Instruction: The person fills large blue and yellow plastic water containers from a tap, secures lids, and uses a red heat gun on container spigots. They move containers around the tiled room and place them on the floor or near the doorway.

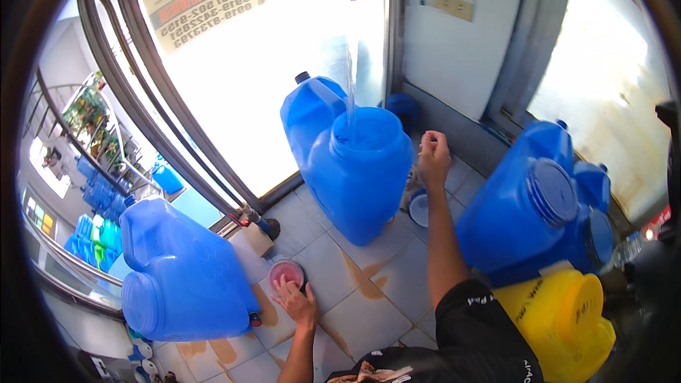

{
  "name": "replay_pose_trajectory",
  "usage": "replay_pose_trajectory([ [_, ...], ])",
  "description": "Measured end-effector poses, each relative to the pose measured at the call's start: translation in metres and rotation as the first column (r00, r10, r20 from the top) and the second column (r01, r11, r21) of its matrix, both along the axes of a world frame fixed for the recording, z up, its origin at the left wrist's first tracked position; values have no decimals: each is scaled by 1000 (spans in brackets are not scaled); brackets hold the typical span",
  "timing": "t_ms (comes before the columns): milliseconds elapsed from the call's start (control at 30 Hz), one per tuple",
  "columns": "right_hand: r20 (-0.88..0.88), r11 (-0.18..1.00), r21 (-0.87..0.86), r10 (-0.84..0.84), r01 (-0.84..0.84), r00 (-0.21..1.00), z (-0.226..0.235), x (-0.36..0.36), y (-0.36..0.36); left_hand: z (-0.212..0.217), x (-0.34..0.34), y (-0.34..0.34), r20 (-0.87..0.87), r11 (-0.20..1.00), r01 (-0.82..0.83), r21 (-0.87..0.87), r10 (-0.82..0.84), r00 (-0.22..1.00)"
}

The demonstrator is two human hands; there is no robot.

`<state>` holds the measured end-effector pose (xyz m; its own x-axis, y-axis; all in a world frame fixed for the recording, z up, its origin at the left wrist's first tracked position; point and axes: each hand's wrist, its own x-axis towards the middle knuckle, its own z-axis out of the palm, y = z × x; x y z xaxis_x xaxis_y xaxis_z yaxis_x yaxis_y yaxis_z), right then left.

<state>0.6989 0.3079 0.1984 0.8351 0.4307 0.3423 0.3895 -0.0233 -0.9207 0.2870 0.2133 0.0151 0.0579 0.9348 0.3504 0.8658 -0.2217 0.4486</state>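
Note:
A stream of water [352,64] falls into the wide mouth of a blue water jug [362,184], which stands upright in front of me with a handle and a small black cap [303,77] at its back left. Just right of its mouth is my right hand [434,159], raised with its fingers curled together and nothing visible in them. Lower down, my left hand [296,303] has its fingers closed on a round pinkish-red lid [286,274] with a dark edge. A white round lid with a blue rim [419,208] lies beside the jug, below my right forearm.
Another blue jug [188,269] lies tilted at the left. Several blue jugs [504,206] and a yellow jug [560,319] crowd the right side. A pipe fitting [264,225] sits by the door frame. The tiled floor [369,312] has brown stains.

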Motion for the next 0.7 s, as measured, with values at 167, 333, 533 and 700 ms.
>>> replay_pose_trajectory([
  [167, 417, 834, -545, 355, -82, 837, -96, 60, 147, 25, 51, -15, 184, 964, 265, 13, -262, 947],
  [333, 396, 613, -789, 465, 35, 792, -179, 84, 246, 27, 166, -11, 260, 687, 726, -30, -696, 670],
  [533, 463, 571, -818, 574, 76, 676, -155, 72, 242, -15, 265, 24, -70, 457, 885, 88, -884, 463],
  [700, 624, 699, -696, 477, 164, 619, -136, 53, 207, -69, 309, 51, -615, 621, 783, 11, -613, 495],
])
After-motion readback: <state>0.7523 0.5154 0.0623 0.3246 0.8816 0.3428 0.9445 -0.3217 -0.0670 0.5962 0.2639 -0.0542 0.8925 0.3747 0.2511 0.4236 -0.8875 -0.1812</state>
